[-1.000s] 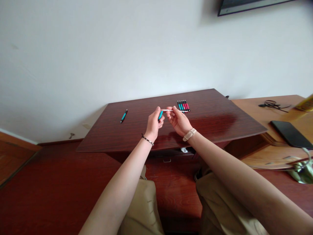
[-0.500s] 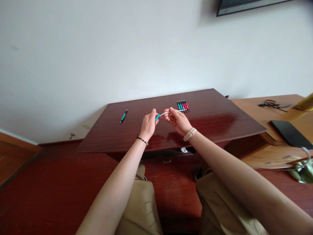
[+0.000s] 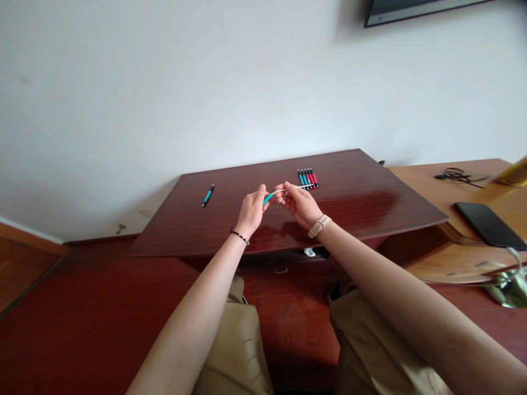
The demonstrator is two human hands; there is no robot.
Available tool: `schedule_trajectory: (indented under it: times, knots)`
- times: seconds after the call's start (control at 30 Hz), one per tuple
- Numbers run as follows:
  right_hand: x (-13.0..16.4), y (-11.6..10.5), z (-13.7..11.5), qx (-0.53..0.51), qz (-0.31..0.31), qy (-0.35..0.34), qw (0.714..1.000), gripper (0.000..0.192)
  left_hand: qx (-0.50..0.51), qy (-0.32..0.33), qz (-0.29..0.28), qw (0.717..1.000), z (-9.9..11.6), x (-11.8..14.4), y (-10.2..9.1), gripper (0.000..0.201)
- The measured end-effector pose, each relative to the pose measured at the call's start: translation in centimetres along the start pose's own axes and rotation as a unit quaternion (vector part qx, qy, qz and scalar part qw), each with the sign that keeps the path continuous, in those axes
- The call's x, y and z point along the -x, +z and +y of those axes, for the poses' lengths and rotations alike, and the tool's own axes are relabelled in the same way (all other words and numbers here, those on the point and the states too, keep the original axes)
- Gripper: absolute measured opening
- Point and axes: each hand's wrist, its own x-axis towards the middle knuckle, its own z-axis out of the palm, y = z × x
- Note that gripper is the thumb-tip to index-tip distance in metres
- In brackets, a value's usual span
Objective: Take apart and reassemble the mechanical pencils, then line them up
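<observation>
above dark desk [image 3: 349,203], left hand [image 3: 252,208] fingers pinch teal barrel [image 3: 268,197]; right hand [image 3: 300,204] fingers pinch white refill [image 3: 294,187].

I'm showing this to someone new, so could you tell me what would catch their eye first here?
First, the two hands meeting above the middle of the dark red table: the left hand pinches a teal pen barrel, and the right hand holds a thin white refill at its end. Behind them lies a neat row of teal and pink pens, and a lone teal pen sits far left.
</observation>
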Motion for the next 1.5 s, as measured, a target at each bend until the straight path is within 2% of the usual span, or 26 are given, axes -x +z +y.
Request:
schedule_trajectory:
  times: [0.37, 0.67, 0.83, 1.03, 1.17, 1.33, 1.5]
  knots:
    - [0.3, 0.3, 0.1, 0.057, -0.047, 0.014, 0.997, 0.047, -0.117, 0.034, 0.003, 0.993, 0.2, 0.2, -0.3, 0.069]
    - [0.0, -0.4, 1.2, 0.112, -0.037, -0.017, 0.993, 0.042, -0.168, 0.064, -0.003, 0.984, 0.4, 0.3, -0.2, 0.07]
    - [0.4, 0.1, 0.9, 0.144, -0.042, -0.01, 0.989, 0.037, -0.162, 0.067, -0.014, 0.984, 0.2, 0.4, 0.0, 0.067]
    - [0.7, 0.3, 0.9, 0.064, -0.075, 0.02, 0.995, 0.038, -0.136, 0.071, -0.022, 0.988, 0.2, 0.4, 0.2, 0.062]
    - [0.5, 0.4, 0.9, 0.041, -0.071, 0.027, 0.996, 0.037, -0.137, 0.068, -0.018, 0.988, 0.1, 0.4, 0.2, 0.063]
    - [0.5, 0.7, 0.6, 0.041, -0.033, 0.047, 0.998, 0.055, -0.136, 0.065, -0.02, 0.988, 0.2, 0.4, 0.2, 0.064]
    - [0.7, 0.7, 1.0, 0.097, -0.038, 0.037, 0.994, 0.057, -0.118, 0.066, -0.052, 0.989, 0.2, 0.4, 0.3, 0.055]
